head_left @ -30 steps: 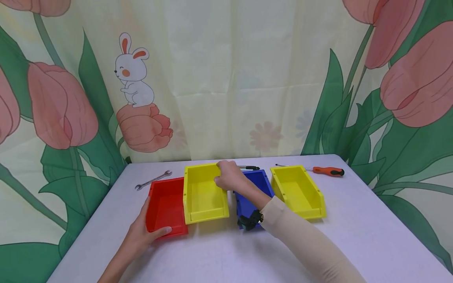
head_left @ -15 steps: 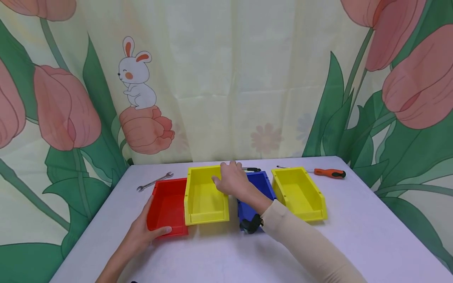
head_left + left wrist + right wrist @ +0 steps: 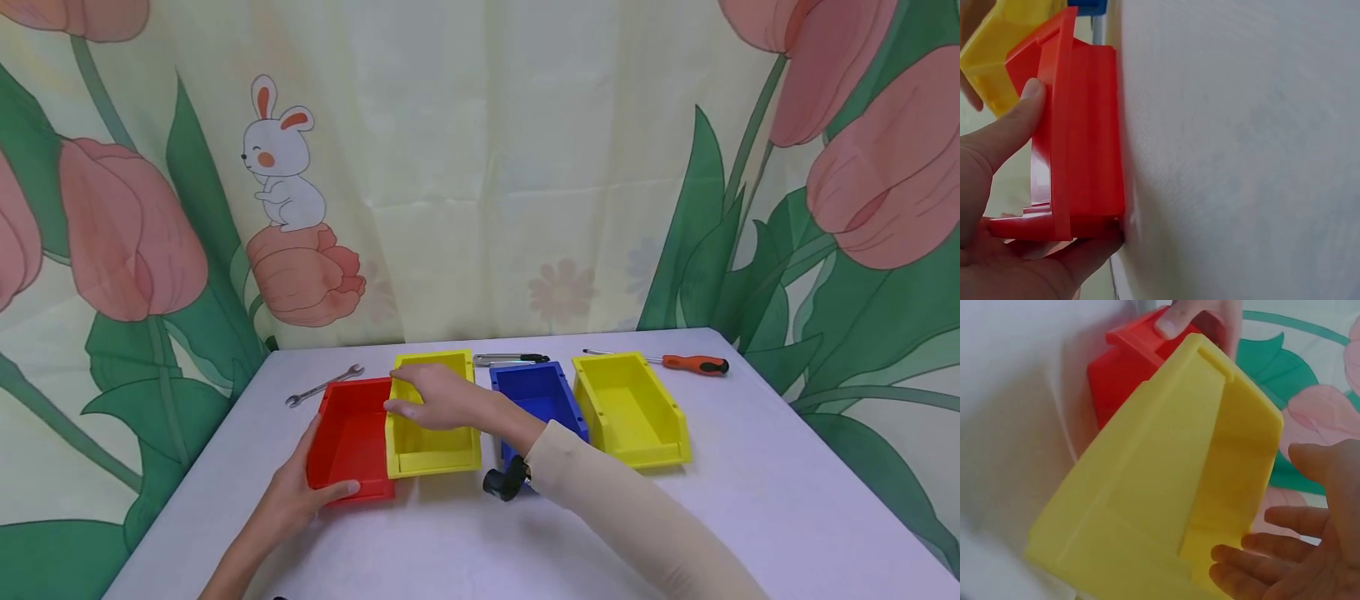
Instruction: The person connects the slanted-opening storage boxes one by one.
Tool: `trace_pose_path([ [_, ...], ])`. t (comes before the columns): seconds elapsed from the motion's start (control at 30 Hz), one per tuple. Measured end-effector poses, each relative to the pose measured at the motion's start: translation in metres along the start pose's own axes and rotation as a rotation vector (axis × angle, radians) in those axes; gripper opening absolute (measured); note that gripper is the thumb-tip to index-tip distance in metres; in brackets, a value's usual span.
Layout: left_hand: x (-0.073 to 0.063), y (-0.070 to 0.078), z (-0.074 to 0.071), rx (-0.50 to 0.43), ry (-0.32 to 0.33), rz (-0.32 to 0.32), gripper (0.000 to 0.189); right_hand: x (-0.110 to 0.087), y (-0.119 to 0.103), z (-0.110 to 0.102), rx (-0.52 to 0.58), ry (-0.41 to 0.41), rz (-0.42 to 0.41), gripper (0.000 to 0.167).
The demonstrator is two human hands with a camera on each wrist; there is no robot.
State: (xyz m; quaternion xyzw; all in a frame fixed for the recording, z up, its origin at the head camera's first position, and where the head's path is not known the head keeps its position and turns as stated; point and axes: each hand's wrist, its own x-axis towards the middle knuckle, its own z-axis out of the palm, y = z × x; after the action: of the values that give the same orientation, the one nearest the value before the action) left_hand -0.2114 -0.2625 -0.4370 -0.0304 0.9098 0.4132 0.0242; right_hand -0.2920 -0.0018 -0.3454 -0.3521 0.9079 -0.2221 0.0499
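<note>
The left grip (image 3: 296, 492) holds the red bin (image 3: 348, 442), thumb over its front edge and fingers against its side, while the right grip (image 3: 435, 396), fingers loosely extended, is over the yellow bin (image 3: 438, 461) beside the red one; whether it touches cannot be told. Beyond the left grip a wrench (image 3: 325, 387) lies on the table (image 3: 450, 550); right of the right grip stand a blue bin (image 3: 532, 392) and another yellow bin (image 3: 630, 404).
</note>
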Motion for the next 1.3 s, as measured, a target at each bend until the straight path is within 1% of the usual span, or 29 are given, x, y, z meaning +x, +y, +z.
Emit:
trace_pose_path([
  [0.13, -0.0012, -0.0003, -0.0010, 0.013, 0.003, 0.002, 0.140, 0.0027, -0.0061, 0.0027, -0.020, -0.020, 0.020, 0.065],
  [0.27, -0.0014, 0.0001, -0.0014, 0.008, 0.001, 0.007, 0.140, 0.0028, -0.0071, 0.0027, -0.027, -0.037, 0.047, 0.068],
  [0.47, -0.0018, -0.0004, -0.0001, 0.007, -0.002, -0.004, 0.141, 0.0007, -0.0043, 0.0045, 0.002, -0.058, 0.067, 0.072],
  [0.9, -0.0023, 0.0017, -0.0006, 0.018, 0.000, -0.007, 0.140, 0.0016, -0.0027, 0.0062, 0.046, -0.055, 0.051, 0.074],
  [1.1, -0.0008, -0.0004, -0.0009, 0.019, -0.001, -0.010, 0.141, 0.0025, -0.0029, 0.0064, 0.035, -0.054, 0.034, 0.074],
  [1.3, 0.0006, 0.0002, -0.0017, 0.022, -0.004, -0.014, 0.142, 0.0033, -0.0043, 0.0058, 0.046, -0.058, 0.045, 0.075],
])
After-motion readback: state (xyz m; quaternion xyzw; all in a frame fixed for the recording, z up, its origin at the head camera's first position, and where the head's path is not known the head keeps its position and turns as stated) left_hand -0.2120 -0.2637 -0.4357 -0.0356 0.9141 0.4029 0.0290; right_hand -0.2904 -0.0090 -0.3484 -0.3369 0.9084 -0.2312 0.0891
